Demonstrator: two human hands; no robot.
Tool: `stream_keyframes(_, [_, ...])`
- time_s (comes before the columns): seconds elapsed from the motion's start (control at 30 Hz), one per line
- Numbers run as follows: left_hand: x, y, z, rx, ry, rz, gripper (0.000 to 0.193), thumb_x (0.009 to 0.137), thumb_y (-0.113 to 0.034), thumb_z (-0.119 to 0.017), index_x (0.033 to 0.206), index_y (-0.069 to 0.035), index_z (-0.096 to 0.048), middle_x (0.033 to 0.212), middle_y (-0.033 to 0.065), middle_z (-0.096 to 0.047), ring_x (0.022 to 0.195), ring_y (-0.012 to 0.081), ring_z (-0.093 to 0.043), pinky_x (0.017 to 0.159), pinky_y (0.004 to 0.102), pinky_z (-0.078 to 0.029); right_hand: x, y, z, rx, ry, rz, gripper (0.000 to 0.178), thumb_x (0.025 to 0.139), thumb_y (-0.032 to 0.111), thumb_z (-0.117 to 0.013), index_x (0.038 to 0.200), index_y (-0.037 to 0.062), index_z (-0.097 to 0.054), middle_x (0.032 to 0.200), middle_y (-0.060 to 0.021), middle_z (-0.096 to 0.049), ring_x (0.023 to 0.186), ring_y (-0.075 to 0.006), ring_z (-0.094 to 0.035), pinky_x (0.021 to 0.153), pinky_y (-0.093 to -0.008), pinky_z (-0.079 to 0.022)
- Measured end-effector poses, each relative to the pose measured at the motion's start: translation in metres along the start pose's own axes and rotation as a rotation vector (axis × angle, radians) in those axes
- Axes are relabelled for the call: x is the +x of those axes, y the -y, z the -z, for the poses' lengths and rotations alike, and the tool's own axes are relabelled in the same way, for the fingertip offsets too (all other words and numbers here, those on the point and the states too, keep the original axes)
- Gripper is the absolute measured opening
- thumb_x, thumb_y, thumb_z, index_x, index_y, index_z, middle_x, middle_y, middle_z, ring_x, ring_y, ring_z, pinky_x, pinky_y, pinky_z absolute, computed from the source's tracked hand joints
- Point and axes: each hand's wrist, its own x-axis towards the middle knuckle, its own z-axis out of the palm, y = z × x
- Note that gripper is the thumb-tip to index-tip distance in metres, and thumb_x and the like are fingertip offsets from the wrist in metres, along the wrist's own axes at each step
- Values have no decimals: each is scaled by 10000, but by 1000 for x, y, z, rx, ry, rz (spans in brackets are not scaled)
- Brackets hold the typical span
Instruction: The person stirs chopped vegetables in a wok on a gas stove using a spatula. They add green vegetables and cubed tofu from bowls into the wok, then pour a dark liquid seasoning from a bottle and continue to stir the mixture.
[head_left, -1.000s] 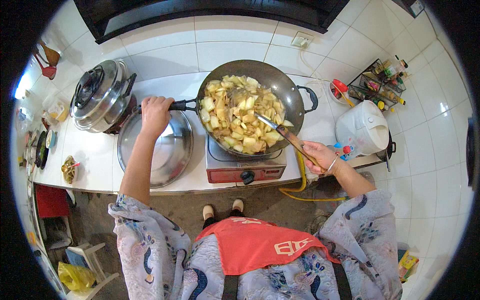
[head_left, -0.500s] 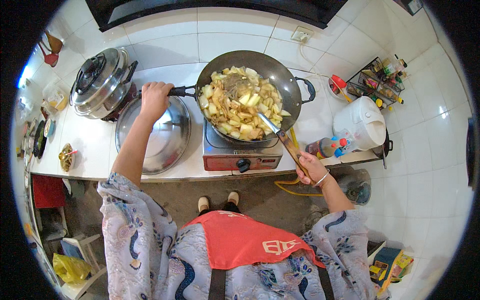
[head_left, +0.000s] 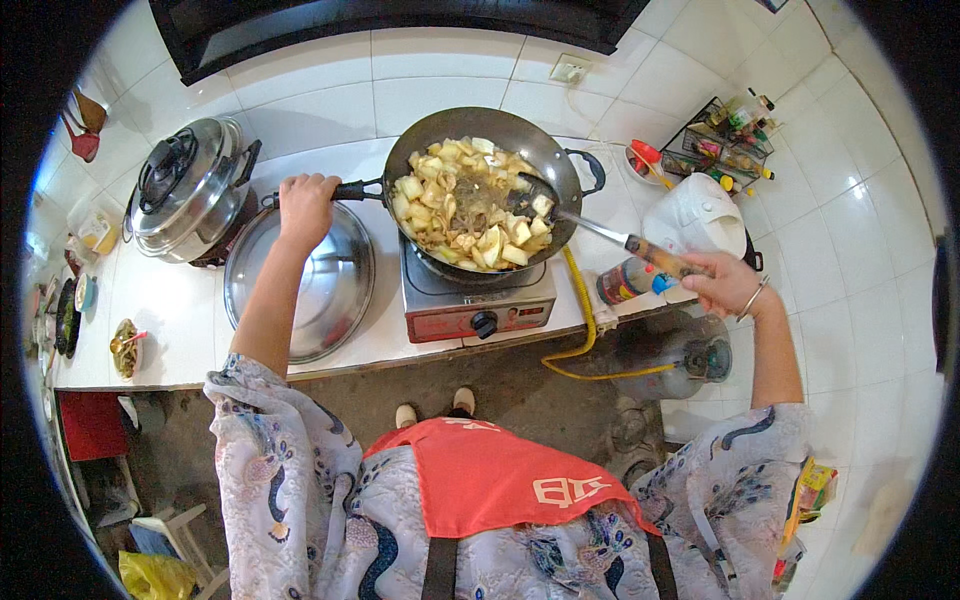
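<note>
A dark wok (head_left: 425, 135) sits on a single-burner gas stove (head_left: 440, 325), full of pale food chunks (head_left: 465, 200) with translucent noodle-like strands among them. My left hand (head_left: 305, 208) is closed round the wok's black handle (head_left: 358, 190). In my right hand (head_left: 722, 285) is a spatula (head_left: 592, 227) with a metal shank and brownish handle, gripped near its end. Its dark blade lies inside the wok on the right, against the food, with a few chunks on or beside it. Below my left forearm a large domed steel lid (head_left: 330, 285) rests on the counter.
A lidded steel pot (head_left: 190, 190) stands at the left. Right of the stove are a bottle (head_left: 625, 280), a white container (head_left: 697, 215), a red-and-white bowl (head_left: 645, 160) and a wire rack (head_left: 705, 145) of condiments. A yellow gas hose (head_left: 582, 300) runs down to a cylinder (head_left: 690, 355) beneath the counter.
My right hand has moved right and up, swinging the spatula to the wok's right side and shifting some chunks. My left hand still holds the wok's handle. The whole view has shifted slightly.
</note>
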Motion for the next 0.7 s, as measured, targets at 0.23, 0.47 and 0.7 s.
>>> stream_keyframes(0.23, [-3,5,-4,-3,-36,-8,204,777,-67,-543,930,-148,-652,810,56,-618,842,263,-587,834,424,-396,36,33,-22,-259,-264,365,459,868,168,-607,1296,40,-500,732,-16,-574,569,-57,-495,510,-239,-444])
stream_keyframes(0.47, [2,3,-5,-27,65,11,272,742,-84,-620,1005,-149,-649,871,56,-619,898,263,-577,875,422,-386,75,6,-73,7,60,367,454,937,220,-517,1368,101,-439,604,-22,-553,427,-66,-463,388,-225,-385])
stream_keyframes(0.7, [-3,4,-7,23,37,29,272,737,-63,-608,995,-139,-649,865,53,-619,896,269,-575,868,426,-384,88,-3,-84,540,465,86,315,968,301,-474,1214,107,-500,596,-16,-519,356,-80,-412,326,-231,-328])
